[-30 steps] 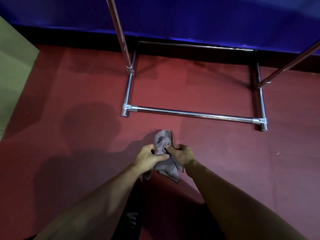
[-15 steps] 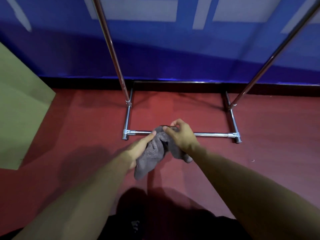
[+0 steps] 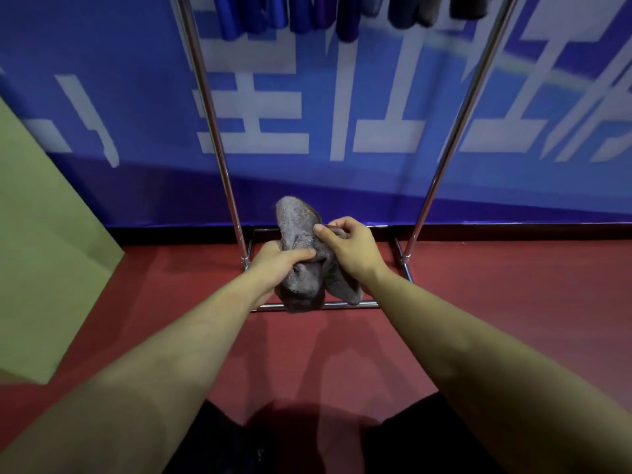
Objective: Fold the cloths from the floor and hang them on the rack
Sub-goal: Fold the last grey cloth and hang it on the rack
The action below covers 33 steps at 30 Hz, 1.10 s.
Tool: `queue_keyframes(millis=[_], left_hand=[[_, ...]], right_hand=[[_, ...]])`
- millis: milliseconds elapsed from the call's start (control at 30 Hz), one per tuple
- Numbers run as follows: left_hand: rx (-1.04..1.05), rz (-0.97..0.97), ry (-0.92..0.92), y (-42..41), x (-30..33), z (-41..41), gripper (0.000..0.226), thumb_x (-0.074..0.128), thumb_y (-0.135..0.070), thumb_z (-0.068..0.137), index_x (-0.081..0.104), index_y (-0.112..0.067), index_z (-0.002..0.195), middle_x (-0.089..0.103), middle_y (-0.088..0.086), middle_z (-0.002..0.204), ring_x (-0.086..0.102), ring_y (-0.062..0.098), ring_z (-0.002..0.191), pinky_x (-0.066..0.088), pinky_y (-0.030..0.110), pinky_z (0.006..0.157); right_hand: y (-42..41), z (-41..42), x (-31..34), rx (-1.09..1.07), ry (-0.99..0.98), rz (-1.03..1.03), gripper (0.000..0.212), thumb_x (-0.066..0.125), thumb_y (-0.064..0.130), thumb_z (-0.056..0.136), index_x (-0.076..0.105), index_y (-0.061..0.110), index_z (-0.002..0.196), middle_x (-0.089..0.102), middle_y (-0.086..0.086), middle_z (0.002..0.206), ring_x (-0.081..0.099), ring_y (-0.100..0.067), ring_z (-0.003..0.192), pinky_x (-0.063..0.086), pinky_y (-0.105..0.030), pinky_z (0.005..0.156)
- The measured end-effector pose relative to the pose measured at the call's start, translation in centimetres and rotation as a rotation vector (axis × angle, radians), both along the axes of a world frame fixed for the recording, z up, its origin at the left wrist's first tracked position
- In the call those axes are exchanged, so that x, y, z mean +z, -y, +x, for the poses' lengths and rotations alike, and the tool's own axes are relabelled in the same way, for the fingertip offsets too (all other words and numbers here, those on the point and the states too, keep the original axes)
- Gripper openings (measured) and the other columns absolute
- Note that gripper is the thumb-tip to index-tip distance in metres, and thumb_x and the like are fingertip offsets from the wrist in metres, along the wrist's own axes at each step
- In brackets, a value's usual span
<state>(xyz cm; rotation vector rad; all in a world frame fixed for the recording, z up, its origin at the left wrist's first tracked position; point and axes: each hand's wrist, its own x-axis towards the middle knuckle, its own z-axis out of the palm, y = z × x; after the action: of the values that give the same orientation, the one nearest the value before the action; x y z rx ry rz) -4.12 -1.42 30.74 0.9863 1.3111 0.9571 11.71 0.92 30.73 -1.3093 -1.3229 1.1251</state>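
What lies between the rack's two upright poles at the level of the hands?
In the head view, the grey cloth sits between the left pole and right pole, gripped by the left hand and right hand.

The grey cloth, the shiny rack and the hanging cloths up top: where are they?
grey cloth (image 3: 297,218): head view, its upper flap.
rack (image 3: 219,145): head view, its left upright pole.
hanging cloths (image 3: 307,15): head view, a blue one's lower end.

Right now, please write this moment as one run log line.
stage: folding | grey cloth: bunched, off floor | left hand: grips it | right hand: pinches it | rack: in front
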Motion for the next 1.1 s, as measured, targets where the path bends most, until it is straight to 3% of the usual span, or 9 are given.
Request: queue_keyframes(millis=[67,267,433,533,633,733,933,1033,1100], left_hand=[[-0.027,0.08,-0.057,1.0,1.3,0.4,0.02,0.076,-0.015,0.085,0.074,-0.01,0.104,0.078,0.008,0.098,0.074,0.024,0.096,0.054,0.043,0.099],[-0.192,0.074,0.041,4.8,2.1,1.1,0.033,0.079,-0.027,0.083,0.073,-0.011,0.112,0.077,0.009,0.107,0.072,0.022,0.105,0.052,0.041,0.101],[-0.225,0.188,-0.007,5.5,2.4,2.0,0.037,0.074,-0.007,0.087,0.066,-0.014,0.122,0.075,-0.005,0.11,0.07,0.003,0.102,0.05,0.013,0.082],[-0.201,0.187,0.001,4.9,2.5,1.7,0.033,0.074,-0.007,0.087,0.068,-0.016,0.118,0.076,-0.002,0.11,0.071,0.007,0.102,0.052,0.016,0.082],[-0.177,0.157,0.004,4.5,2.3,1.5,0.029,0.076,-0.011,0.086,0.07,-0.015,0.114,0.077,0.003,0.109,0.072,0.015,0.102,0.055,0.026,0.088],[-0.156,0.145,0.064,4.1,2.2,1.6,0.033,0.076,-0.012,0.086,0.069,-0.01,0.118,0.075,0.009,0.112,0.071,0.023,0.107,0.054,0.038,0.097],[0.124,0.059,0.329,2.7,2.6,1.3,0.035,0.076,-0.019,0.085,0.069,-0.002,0.116,0.074,0.02,0.109,0.071,0.034,0.105,0.054,0.049,0.097],[0.243,-0.009,0.421,2.1,2.6,1.0,0.041,0.077,-0.022,0.085,0.067,0.001,0.117,0.074,0.021,0.107,0.072,0.034,0.102,0.056,0.048,0.093],[0.326,-0.057,0.46,2.0,2.6,0.7,0.042,0.077,-0.025,0.085,0.066,0.002,0.116,0.074,0.022,0.105,0.073,0.035,0.097,0.057,0.051,0.09]], right_hand=[[1.0,0.3,1.3,0.0,-0.027,-0.001,0.026,0.08,0.035,0.085,0.063,0.016,0.087,0.07,-0.004,0.083,0.063,-0.012,0.074,0.056,-0.039,0.08],[3.2,0.9,1.2,-0.055,-0.111,-0.046,0.027,0.082,0.036,0.081,0.073,0.011,0.085,0.077,-0.012,0.089,0.069,-0.018,0.081,0.058,-0.053,0.09],[3.4,0.6,2.0,-0.051,-0.087,0.006,0.014,0.079,0.026,0.086,0.074,0.013,0.081,0.075,0.003,0.076,0.066,-0.006,0.072,0.057,-0.031,0.077],[3.1,1.0,2.1,-0.041,-0.088,0.023,0.015,0.079,0.026,0.087,0.075,0.013,0.08,0.076,0.003,0.075,0.066,-0.006,0.071,0.056,-0.029,0.075],[2.5,1.3,2.1,-0.033,-0.106,-0.019,0.02,0.079,0.031,0.086,0.076,0.011,0.082,0.078,-0.008,0.084,0.069,-0.014,0.077,0.058,-0.042,0.083],[2.0,1.6,2.5,0.03,-0.288,-0.174,0.039,0.075,0.042,0.088,0.076,0.004,0.097,0.076,-0.019,0.101,0.073,-0.026,0.092,0.056,-0.051,0.096],[2.5,1.9,2.6,0.28,-0.637,-0.599,0.097,0.042,0.083,0.086,0.061,-0.001,0.132,0.065,-0.025,0.13,0.064,-0.038,0.12,0.045,-0.054,0.109],[3.4,1.6,3.2,0.4,-0.675,-0.69,0.11,0.028,0.089,0.083,0.062,-0.002,0.132,0.065,-0.025,0.129,0.066,-0.038,0.117,0.054,-0.048,0.097],[3.6,1.5,3.4,0.405,-0.677,-0.734,0.115,0.027,0.093,0.079,0.06,-0.003,0.134,0.063,-0.026,0.133,0.065,-0.038,0.119,0.052,-0.047,0.099]])
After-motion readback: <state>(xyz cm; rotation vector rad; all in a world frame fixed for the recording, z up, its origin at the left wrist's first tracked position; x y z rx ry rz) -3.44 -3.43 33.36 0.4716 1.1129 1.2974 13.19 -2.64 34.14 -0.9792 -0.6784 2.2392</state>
